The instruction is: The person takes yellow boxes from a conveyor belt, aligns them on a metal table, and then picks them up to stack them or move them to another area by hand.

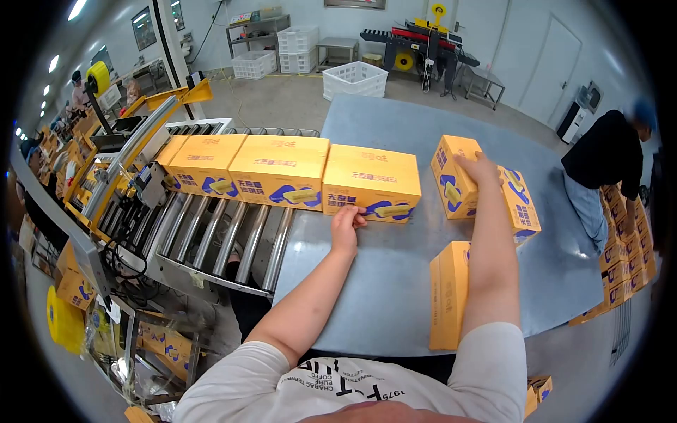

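Yellow cardboard cartons with blue printing stand on a metal table. My left hand (pixel 347 227) touches the lower front of the carton (pixel 370 176) at the right end of a row; its fingers are partly curled but not wrapped around it. My right hand (pixel 481 170) grips the top and right side of an upright carton (pixel 453 176), fingertips partly hidden. Just right of that hand is another carton (pixel 518 201), partly behind my forearm. Nearer my body, a further carton (pixel 448 296) is partly covered by my right arm.
The row, including a carton (pixel 278 169), runs left onto a roller conveyor (pixel 218 236) with a taping machine frame (pixel 134 155). A metal table (pixel 381 282) lies before me. A white crate (pixel 355 81) stands behind it. At right, a person (pixel 603 162) bends near stacked cartons (pixel 624 261).
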`<state>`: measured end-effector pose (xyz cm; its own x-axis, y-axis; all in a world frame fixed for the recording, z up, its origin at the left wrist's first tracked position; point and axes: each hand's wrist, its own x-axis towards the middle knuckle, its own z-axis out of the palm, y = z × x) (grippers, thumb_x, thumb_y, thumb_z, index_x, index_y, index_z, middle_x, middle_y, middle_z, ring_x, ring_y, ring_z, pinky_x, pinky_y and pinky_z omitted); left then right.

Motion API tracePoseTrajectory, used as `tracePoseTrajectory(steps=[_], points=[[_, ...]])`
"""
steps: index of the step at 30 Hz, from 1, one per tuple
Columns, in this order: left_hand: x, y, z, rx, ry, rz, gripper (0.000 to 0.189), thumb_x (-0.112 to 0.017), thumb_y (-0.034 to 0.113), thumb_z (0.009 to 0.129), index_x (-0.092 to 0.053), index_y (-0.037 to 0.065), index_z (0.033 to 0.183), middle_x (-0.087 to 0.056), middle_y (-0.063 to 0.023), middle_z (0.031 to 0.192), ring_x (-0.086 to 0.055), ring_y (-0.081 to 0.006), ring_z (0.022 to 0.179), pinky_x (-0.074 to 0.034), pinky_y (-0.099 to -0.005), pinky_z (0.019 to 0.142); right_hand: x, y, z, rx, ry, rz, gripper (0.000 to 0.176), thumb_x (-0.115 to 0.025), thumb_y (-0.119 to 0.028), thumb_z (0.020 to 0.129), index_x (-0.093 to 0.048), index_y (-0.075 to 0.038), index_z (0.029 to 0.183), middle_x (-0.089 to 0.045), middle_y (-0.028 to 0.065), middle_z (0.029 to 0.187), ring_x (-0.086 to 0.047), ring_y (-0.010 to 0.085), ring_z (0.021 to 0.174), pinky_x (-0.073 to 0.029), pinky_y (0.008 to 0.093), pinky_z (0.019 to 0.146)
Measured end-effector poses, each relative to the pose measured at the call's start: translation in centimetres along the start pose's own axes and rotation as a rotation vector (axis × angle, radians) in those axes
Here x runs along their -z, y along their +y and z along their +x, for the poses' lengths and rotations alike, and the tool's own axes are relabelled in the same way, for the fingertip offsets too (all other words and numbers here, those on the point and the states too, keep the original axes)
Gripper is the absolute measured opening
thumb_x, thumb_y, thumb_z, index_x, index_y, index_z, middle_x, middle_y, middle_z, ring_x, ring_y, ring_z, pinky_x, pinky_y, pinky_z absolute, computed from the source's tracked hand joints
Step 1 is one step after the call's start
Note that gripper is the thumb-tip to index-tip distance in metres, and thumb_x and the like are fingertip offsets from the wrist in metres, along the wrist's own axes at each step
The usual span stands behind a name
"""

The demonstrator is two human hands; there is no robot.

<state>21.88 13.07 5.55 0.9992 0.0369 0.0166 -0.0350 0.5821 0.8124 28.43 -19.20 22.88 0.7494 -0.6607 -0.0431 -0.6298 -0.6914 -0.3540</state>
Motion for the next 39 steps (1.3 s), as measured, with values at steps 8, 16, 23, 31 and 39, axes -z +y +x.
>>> tracePoseTrajectory(steps=[8, 16, 23, 31, 39], points=[[0.3, -0.1, 0.1, -0.005, 0.003, 0.021, 0.024, -0.052, 0.023, 0.095, -0.065, 0.004, 0.089, -0.059, -0.0028, 0.070, -0.057, -0.0142, 0.068, -0.049, -0.0284, 0.071, -0.9, 0.0, 0.2, 0.015, 0.058, -0.078, 0.098, -0.065, -0.079, 0.067, -0.047, -0.025, 0.147, -0.049, 0.0194, 0.144, -0.045, 0.0359, 0.134, -0.029, 0.0540, 0.110], [0.2, 0.2, 0.0, 0.018, 0.016, 0.010, 0.024, -0.052, 0.024, 0.095, -0.065, 0.004, 0.090, -0.058, -0.0037, 0.071, -0.057, -0.0154, 0.070, -0.049, -0.0296, 0.072, 0.5, 1.4, 1.1, 0.006, 0.033, -0.007, 0.098, -0.075, -0.067, 0.064, -0.046, -0.025, 0.147, -0.056, 0.0104, 0.142, -0.047, 0.0315, 0.135, -0.028, 0.0565, 0.112], [0.0, 0.3, -0.2, 0.005, 0.031, -0.021, 0.023, -0.054, 0.021, 0.096, -0.066, 0.002, 0.090, -0.060, -0.0035, 0.072, -0.057, -0.0129, 0.068, -0.050, -0.0266, 0.068, 1.8, 3.0, 0.5, -0.091, 0.356, -0.307, 0.089, -0.079, -0.058, 0.067, -0.048, -0.014, 0.138, -0.059, 0.0132, 0.133, -0.049, 0.0344, 0.129, -0.036, 0.0531, 0.105], [0.1, 0.1, -0.1, -0.013, 0.034, 0.009, 0.026, -0.052, 0.024, 0.094, -0.065, 0.002, 0.091, -0.058, -0.0036, 0.072, -0.057, -0.0148, 0.070, -0.050, -0.0294, 0.072, -1.3, -4.1, -3.7, 0.637, 0.042, -0.138, 0.094, -0.074, -0.067, 0.071, -0.048, -0.014, 0.145, -0.038, 0.0224, 0.152, -0.032, 0.0405, 0.143, -0.028, 0.0529, 0.115], [0.2, -0.1, 0.0, -0.035, 0.023, 0.005, 0.025, -0.052, 0.023, 0.094, -0.066, 0.002, 0.091, -0.059, -0.0037, 0.072, -0.057, -0.0143, 0.070, -0.050, -0.0285, 0.070, -5.9, -8.0, -7.1, 1.016, -0.045, -0.192, 0.118, -0.082, -0.059, 0.054, -0.035, -0.015, 0.152, -0.044, 0.0186, 0.146, -0.039, 0.0415, 0.135, -0.031, 0.0581, 0.110]])
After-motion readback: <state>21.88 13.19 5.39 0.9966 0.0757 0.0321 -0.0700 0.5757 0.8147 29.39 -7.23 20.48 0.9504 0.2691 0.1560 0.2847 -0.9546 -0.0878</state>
